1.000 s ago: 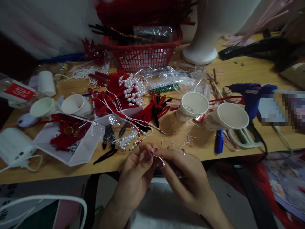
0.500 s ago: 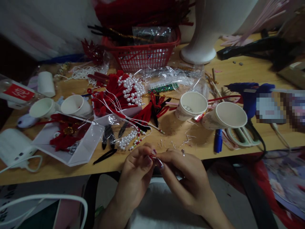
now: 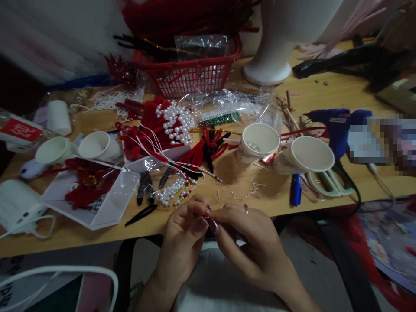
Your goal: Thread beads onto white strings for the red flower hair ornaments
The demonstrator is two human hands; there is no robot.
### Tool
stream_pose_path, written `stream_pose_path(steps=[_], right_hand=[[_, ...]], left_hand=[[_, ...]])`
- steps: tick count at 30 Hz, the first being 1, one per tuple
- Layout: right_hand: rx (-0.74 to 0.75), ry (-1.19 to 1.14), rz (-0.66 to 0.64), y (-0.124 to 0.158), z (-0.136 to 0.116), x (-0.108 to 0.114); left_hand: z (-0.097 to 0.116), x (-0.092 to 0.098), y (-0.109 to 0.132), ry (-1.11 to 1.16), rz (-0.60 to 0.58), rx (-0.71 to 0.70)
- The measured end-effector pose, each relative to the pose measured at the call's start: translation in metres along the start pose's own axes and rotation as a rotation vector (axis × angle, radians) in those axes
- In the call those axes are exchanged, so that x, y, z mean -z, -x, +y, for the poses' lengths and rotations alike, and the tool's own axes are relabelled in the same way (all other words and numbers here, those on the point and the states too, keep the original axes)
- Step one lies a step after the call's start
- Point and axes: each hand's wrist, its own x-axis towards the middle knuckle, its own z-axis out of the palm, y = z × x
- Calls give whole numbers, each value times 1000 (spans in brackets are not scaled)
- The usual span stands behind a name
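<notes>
At the table's front edge my left hand (image 3: 185, 238) and my right hand (image 3: 248, 242) meet, fingertips pinched together. Between them is a tiny red piece, mostly covered by the fingers, so its kind does not show. A ring sits on a finger of my right hand. Just beyond the hands lie strung white pearl beads (image 3: 171, 192), a thin beaded strand with red and green beads (image 3: 186, 190), and short white scraps (image 3: 255, 188). Red fuzzy stems tipped with white pearls (image 3: 177, 123) lie farther back, with white cords across them.
Paper cups (image 3: 312, 155) stand right of centre, one holding beads (image 3: 253, 147). A blue glue gun (image 3: 339, 130), scissors (image 3: 329, 184) and a blue marker (image 3: 295, 190) lie at the right. A white box (image 3: 112, 208) with red pieces is at left; a red basket (image 3: 191, 78) stands behind.
The view has shifted slightly, so the table's things sit a little farther left. Both hands keep their pinch, fingertips slightly closer together around the small red piece.
</notes>
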Motion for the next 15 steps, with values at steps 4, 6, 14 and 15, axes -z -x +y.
stream_pose_path(steps=[4, 6, 14, 15], right_hand=[[9, 15, -13, 1, 1, 1], [6, -1, -21, 1, 1, 2], [-36, -98, -85, 1, 1, 2], [-38, -99, -93, 1, 1, 2]], left_hand=[[0, -1, 0, -118, -5, -144], [1, 0, 0, -183, -16, -231], [0, 7, -2, -214, -89, -333], [0, 7, -2, -216, -85, -333]])
